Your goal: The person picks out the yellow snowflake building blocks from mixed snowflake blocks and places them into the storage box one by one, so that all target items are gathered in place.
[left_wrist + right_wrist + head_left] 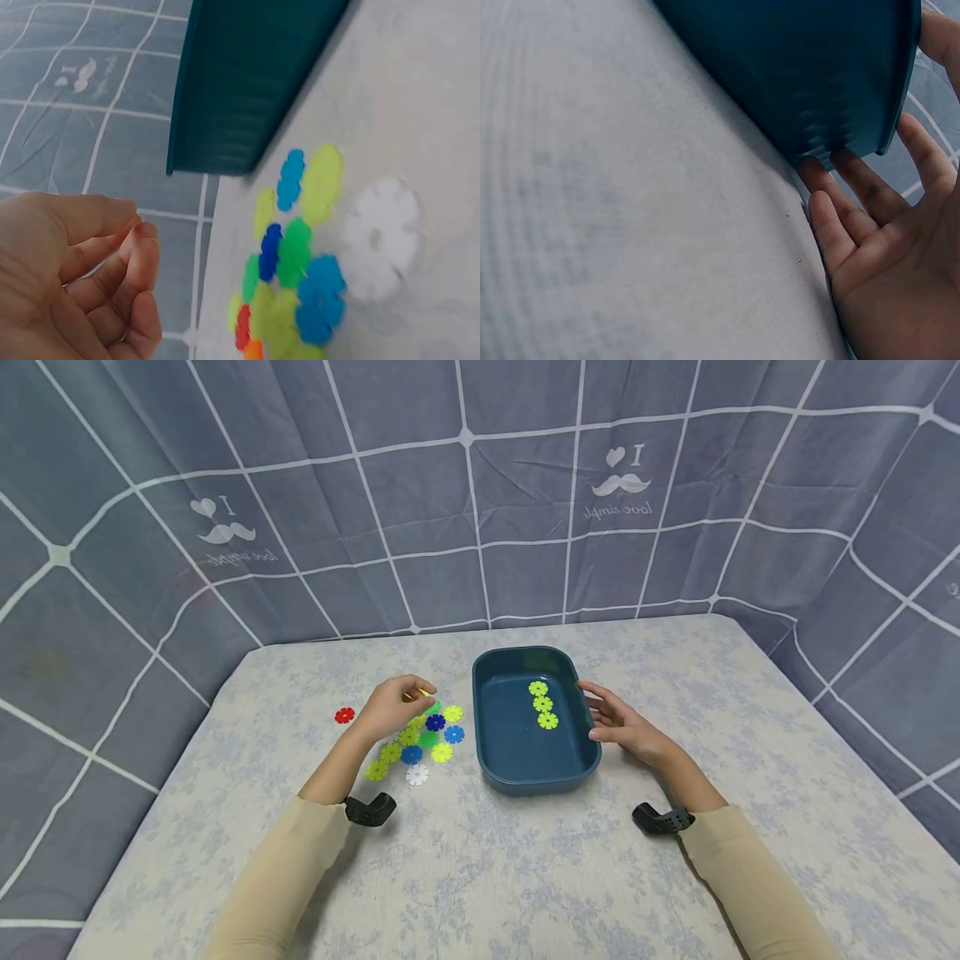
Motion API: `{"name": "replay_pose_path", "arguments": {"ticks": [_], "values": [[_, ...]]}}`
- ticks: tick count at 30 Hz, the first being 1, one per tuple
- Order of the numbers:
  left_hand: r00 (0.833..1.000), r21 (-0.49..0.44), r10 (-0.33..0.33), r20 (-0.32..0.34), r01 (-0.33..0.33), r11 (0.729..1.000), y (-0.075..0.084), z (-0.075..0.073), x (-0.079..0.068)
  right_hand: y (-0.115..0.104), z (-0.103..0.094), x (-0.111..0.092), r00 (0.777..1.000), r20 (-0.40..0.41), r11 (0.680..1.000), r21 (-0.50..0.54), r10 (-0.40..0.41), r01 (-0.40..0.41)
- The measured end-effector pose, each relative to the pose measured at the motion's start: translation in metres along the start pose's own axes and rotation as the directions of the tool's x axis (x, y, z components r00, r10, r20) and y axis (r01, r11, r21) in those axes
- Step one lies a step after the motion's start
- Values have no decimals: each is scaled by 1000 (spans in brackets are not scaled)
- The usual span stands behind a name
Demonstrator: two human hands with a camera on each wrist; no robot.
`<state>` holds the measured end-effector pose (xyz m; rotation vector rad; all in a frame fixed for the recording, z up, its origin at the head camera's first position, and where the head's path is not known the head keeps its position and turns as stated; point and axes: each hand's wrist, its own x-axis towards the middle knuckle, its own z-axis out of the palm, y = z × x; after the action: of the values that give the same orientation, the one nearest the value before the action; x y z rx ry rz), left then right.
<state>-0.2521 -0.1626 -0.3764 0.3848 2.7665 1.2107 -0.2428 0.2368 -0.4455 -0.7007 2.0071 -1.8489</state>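
My left hand [393,706] hovers over a loose group of flat, notched plastic discs, its fingers loosely bent and thumb close to the forefinger. Nothing shows between its fingertips in the left wrist view. Among the discs are a yellow one [442,752], a light blue one [454,734], a dark blue one [436,722], a green one [428,740] and a white one [382,240]. To the right stands a dark teal box [536,787] with three yellow discs [542,703] lying in a row inside. My right hand [626,727] rests its extended fingertips against the box's right outer side.
A single red disc [344,716] lies left of the group. The table [487,877] has a pale floral cover. A grey-blue curtain [420,502] with white lines hangs behind and around it. Each wrist wears a black device [371,810].
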Motion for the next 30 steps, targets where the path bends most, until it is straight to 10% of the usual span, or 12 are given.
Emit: {"name": "replay_pose_path", "arguments": {"ticks": [19, 30], "values": [[987, -25, -142, -69, 141, 990, -65, -11, -71, 1, 1, 0, 1000, 4, 1000, -8, -3, 4], [990, -74, -130, -46, 127, 989, -81, -17, -77, 1, 0, 0, 1000, 5, 1000, 1, -9, 9]]}}
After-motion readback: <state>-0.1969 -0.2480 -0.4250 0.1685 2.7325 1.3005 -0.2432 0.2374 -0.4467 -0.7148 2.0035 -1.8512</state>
